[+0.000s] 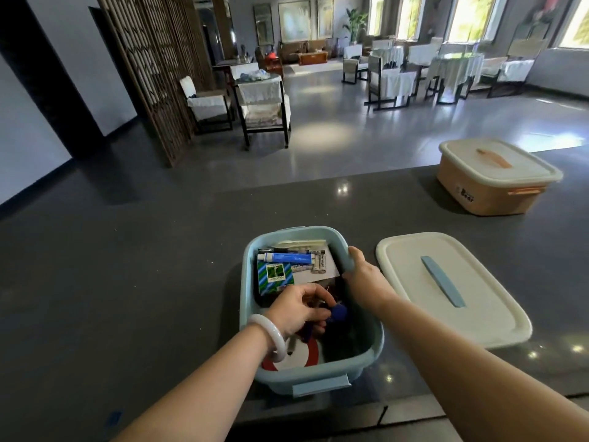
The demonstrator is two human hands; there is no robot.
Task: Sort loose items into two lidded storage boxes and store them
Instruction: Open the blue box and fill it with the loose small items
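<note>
head view: orange box point(490, 186) lidded far right on the table point(159, 266), blue box point(318, 376) open up front, lid point(484, 317) flat beside it. left hand point(298, 311) curled round a small blue item point(338, 312) inside, right hand point(365, 277) gripping the rim. seemingly near done: lidding and storing yet to do.

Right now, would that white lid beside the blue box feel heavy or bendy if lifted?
The white lid looks like thin plastic: probably light, slightly flexible. Its blue handle should offer a grip. Flat on the glossy counter, it likely slides when pushed.
</note>
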